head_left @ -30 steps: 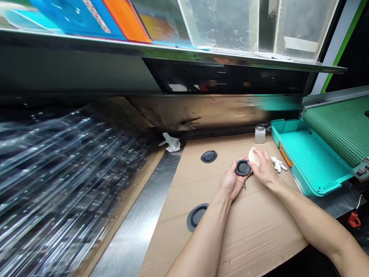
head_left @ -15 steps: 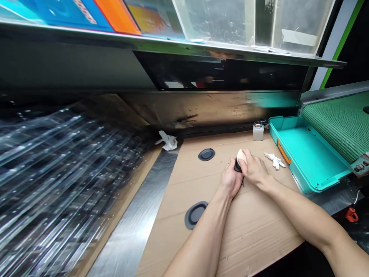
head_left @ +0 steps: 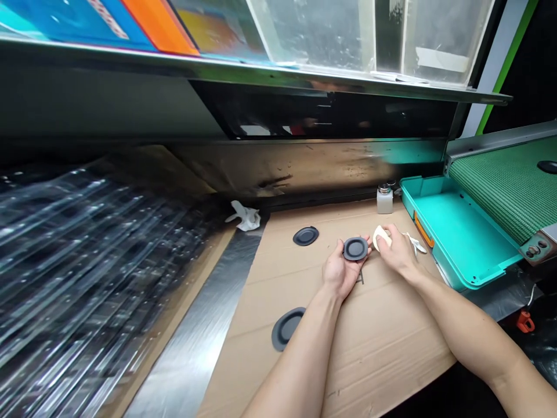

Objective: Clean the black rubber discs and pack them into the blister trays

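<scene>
My left hand [head_left: 342, 271] holds a dark grey oval part with a raised ring [head_left: 355, 248], its face turned up, fingers beneath and thumb at the left rim. Just to the right, my right hand [head_left: 399, 249] is closed on a cream-coloured pad [head_left: 382, 238], held apart from the part. On the cardboard sheet [head_left: 270, 278] lie two similar dark oval pieces: a smaller one [head_left: 306, 235] farther back and a larger one [head_left: 287, 328] partly covered by my left forearm. A white glove or crumpled cloth [head_left: 418, 244] shows behind my right hand.
A pump bottle [head_left: 384, 200] stands at the back. Right of it are a teal tray [head_left: 467, 232] and a green conveyor belt [head_left: 500, 174] bearing a dark piece. Clear plastic trays [head_left: 87, 278] lie left. A white glove [head_left: 246, 216] rests on the metal strip. A shelf edge [head_left: 304, 78] overhangs.
My right hand has moved right with the cream pad, away from the oval part. My left hand has turned that part face up, into full view. The camera view has shifted slightly.
</scene>
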Motion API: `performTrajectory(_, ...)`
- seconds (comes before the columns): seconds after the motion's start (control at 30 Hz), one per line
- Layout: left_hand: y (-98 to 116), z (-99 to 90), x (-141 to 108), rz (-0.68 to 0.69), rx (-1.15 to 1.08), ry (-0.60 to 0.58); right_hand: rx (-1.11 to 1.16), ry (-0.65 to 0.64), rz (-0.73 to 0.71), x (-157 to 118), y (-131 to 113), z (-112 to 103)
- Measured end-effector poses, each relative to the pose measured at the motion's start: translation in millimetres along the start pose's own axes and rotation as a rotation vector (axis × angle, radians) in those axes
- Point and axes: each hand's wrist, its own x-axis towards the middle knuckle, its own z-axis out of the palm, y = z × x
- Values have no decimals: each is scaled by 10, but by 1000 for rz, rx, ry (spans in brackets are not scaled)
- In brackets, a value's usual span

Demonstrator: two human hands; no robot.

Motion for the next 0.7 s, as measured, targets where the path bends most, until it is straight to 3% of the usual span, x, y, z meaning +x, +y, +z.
performTrajectory(0.1,71,-20,-2,18,-86,16,-134,-63,-77,-19,-10,-73)
performTrajectory(0.2,109,-40,-7,37,-142,36,-380,20,-126,-29,-9,-186)
performTrajectory(0.27,118,-45,-9,32,-151,43,-507,42,-71,-18,35,-262)
performTrajectory(0.33,117,-43,-6,29,-152,43,-555,-52,10,13,93,-317)
performTrajectory(0.43,102,-36,5,46,-139,31,-461,-103,35,53,115,-326)
performTrajectory(0.6,-1,-8,9,66,-68,15,-32,-79,-337,-78,-99,-112)
performTrajectory(0.7,-110,12,-4,82,-16,-43,-65,-30,-390,-187,-213,58)
